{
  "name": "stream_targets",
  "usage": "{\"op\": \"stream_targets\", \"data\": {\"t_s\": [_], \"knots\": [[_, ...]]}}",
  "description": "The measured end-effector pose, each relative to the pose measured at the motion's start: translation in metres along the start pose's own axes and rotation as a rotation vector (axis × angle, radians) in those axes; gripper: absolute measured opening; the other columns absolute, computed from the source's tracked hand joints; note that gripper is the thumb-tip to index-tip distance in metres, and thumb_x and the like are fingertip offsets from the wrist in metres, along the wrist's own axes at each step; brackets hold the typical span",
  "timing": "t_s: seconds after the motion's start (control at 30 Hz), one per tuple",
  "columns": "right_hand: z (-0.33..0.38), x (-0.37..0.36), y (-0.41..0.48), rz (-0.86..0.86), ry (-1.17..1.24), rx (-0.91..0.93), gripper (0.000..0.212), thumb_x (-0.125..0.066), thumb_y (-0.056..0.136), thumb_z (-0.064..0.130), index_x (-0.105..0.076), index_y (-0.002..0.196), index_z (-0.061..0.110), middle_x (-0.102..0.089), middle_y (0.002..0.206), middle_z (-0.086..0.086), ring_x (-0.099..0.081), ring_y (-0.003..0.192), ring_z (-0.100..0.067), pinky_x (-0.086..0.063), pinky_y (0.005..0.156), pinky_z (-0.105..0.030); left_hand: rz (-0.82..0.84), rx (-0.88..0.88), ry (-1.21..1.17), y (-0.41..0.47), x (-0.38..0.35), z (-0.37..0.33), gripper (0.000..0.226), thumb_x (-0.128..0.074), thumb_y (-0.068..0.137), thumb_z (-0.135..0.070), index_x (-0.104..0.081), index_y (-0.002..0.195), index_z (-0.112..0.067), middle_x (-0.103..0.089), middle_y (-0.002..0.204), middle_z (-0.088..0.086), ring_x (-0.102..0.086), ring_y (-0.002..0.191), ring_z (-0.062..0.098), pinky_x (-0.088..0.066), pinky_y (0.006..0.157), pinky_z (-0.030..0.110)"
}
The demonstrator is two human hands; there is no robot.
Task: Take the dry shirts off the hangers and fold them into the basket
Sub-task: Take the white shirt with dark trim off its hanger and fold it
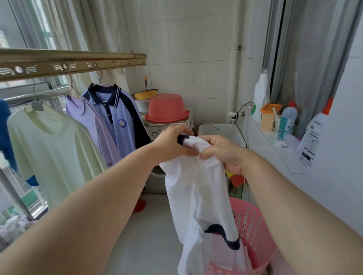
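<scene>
the left grip [171, 143] is pinching the top of a white shirt [195, 195], thumb and fingers curling round a dark-trimmed edge. the right grip [222, 153] is clenching a bunch of the same cloth just beside it. the white shirt is hanging from both in the air, off any hanger, and its dark-edged sleeve is dangling over the left rim of the pink basket [254, 225]. the basket is standing on the floor [151, 232] beside the tiled ledge [268, 148]. to the left, a pale green shirt [51, 148], a lilac shirt [90, 121] and a blue polo shirt [117, 119] are hanging on hangers from the rail [62, 63]. a red basin [167, 108] is sitting upside down beyond them, and bottles [287, 121] are standing along the ledge.
</scene>
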State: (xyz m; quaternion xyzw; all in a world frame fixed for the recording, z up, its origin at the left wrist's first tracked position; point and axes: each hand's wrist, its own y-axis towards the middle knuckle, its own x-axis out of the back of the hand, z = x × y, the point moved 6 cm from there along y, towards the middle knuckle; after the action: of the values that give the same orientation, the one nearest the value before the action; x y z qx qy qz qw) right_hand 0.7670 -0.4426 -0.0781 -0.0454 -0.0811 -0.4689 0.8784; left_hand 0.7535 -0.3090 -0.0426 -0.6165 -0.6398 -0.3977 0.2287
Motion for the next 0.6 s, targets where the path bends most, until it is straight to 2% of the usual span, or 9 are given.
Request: {"op": "stream_targets", "data": {"t_s": [0.03, 0.07, 0.13, 0.23, 0.27, 0.33, 0.43, 0.53, 0.6], "knots": [[0.003, 0.002, -0.002, -0.022, -0.018, 0.015, 0.044, -0.053, 0.080, -0.010, -0.064, 0.109, 0.020, -0.066, 0.103, -0.011, -0.062, 0.087, -0.023, -0.053, 0.070, -0.030, 0.018, -0.002, 0.011, 0.000, 0.000, 0.000, 0.019, -0.078, 0.078, -0.026, -0.060, 0.083, -0.025, -0.058, 0.081, -0.005, -0.053, 0.079, 0.013, -0.044, 0.069, 0.024], [0.004, 0.005, -0.003, -0.059, -0.050, 0.029, 0.037, -0.058, 0.082, -0.007, -0.062, 0.106, 0.021, -0.065, 0.104, -0.010, -0.062, 0.086, -0.021, -0.052, 0.071, -0.030, 0.003, -0.004, 0.036, 0.003, 0.002, 0.002, 0.019, -0.074, 0.082, -0.024, -0.058, 0.073, -0.023, -0.055, 0.068, -0.007, -0.050, 0.069, 0.013, -0.039, 0.061, 0.024], [-0.001, 0.013, -0.006, -0.116, -0.162, 0.017, 0.037, -0.074, 0.078, 0.007, -0.057, 0.108, 0.022, -0.064, 0.109, -0.004, -0.063, 0.090, -0.018, -0.054, 0.079, -0.030, -0.062, 0.005, 0.057, 0.007, 0.009, 0.006, 0.016, -0.071, 0.085, -0.022, -0.059, 0.074, -0.020, -0.053, 0.065, -0.007, -0.050, 0.067, 0.015, -0.038, 0.061, 0.026], [-0.026, 0.018, -0.011, -0.105, -0.439, -0.106, 0.067, -0.088, 0.059, 0.027, -0.054, 0.117, 0.024, -0.064, 0.111, 0.006, -0.062, 0.100, -0.016, -0.053, 0.088, -0.036, -0.126, 0.007, 0.044, 0.012, 0.018, 0.007, 0.015, -0.071, 0.085, -0.022, -0.058, 0.080, -0.017, -0.051, 0.066, -0.007, -0.047, 0.063, 0.010, -0.036, 0.055, 0.023], [-0.035, 0.018, -0.011, -0.101, -0.528, -0.136, 0.063, -0.087, 0.059, 0.028, -0.056, 0.114, 0.024, -0.063, 0.107, 0.008, -0.061, 0.100, -0.016, -0.052, 0.087, -0.035, -0.131, -0.003, 0.065, 0.014, 0.021, 0.007, 0.015, -0.071, 0.085, -0.021, -0.058, 0.079, -0.016, -0.051, 0.066, -0.006, -0.046, 0.062, 0.009, -0.035, 0.055, 0.022], [-0.051, 0.022, -0.012, -0.123, -0.669, -0.170, 0.040, -0.080, 0.067, 0.023, -0.062, 0.102, 0.023, -0.062, 0.093, 0.010, -0.060, 0.092, -0.016, -0.050, 0.076, -0.029, -0.135, -0.043, 0.142, 0.017, 0.026, 0.005, 0.011, -0.070, 0.085, -0.019, -0.063, 0.082, -0.011, -0.055, 0.072, 0.000, -0.048, 0.067, 0.014, -0.036, 0.058, 0.026], [-0.061, 0.037, -0.016, -0.180, -0.801, -0.202, 0.010, -0.072, 0.079, 0.025, -0.069, 0.084, 0.017, -0.066, 0.082, 0.002, -0.060, 0.076, -0.016, -0.043, 0.061, -0.027, -0.144, -0.065, 0.258, 0.018, 0.034, 0.005, 0.015, -0.071, 0.083, -0.019, -0.067, 0.090, -0.006, -0.058, 0.080, 0.004, -0.050, 0.077, 0.021, -0.036, 0.068, 0.028], [-0.053, 0.063, -0.023, -0.402, -0.908, -0.227, 0.011, -0.062, 0.088, 0.029, -0.066, 0.089, 0.019, -0.068, 0.095, -0.002, -0.062, 0.086, -0.023, -0.043, 0.068, -0.030, -0.053, -0.014, 0.373, 0.020, 0.034, 0.015, 0.020, -0.073, 0.082, -0.025, -0.066, 0.092, -0.009, -0.059, 0.080, 0.003, -0.052, 0.079, 0.023, -0.034, 0.068, 0.028], [-0.039, 0.074, -0.027, -0.568, -0.974, -0.211, 0.009, -0.055, 0.091, 0.021, -0.058, 0.099, 0.024, -0.064, 0.100, 0.000, -0.061, 0.093, -0.025, -0.043, 0.071, -0.030, 0.009, 0.027, 0.489, 0.023, 0.031, 0.022, 0.028, -0.071, 0.083, -0.033, -0.067, 0.101, -0.012, -0.063, 0.089, 0.003, -0.055, 0.080, 0.022, -0.037, 0.067, 0.028]]}}
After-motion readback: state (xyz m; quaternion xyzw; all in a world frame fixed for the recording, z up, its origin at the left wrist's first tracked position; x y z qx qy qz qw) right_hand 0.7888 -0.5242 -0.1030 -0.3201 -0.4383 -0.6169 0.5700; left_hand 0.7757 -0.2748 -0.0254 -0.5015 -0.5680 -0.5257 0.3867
